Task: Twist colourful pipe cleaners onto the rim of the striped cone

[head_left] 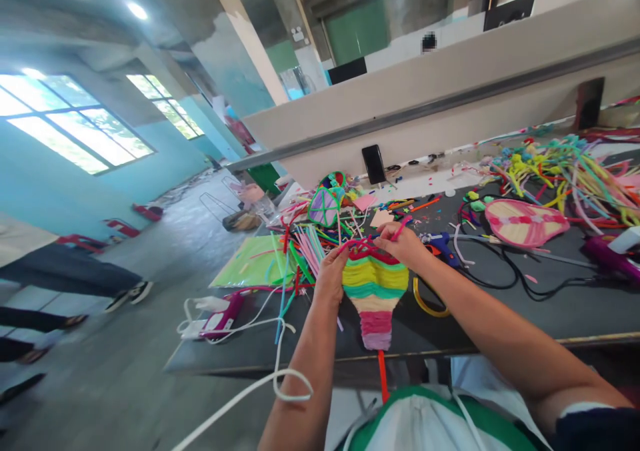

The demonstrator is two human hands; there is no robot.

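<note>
Both hands pinch the striped fan's (375,291) wide top, left hand (331,274), right hand (403,243), handle toward the worktop's (575,304) near edge

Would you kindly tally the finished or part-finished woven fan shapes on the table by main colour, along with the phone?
Striped multicolour fan, held by the left hand and right hand: 1
Pink fan: 1
Green and purple fan: 1
Black phone, propped upright: 1
Total: 4
</note>
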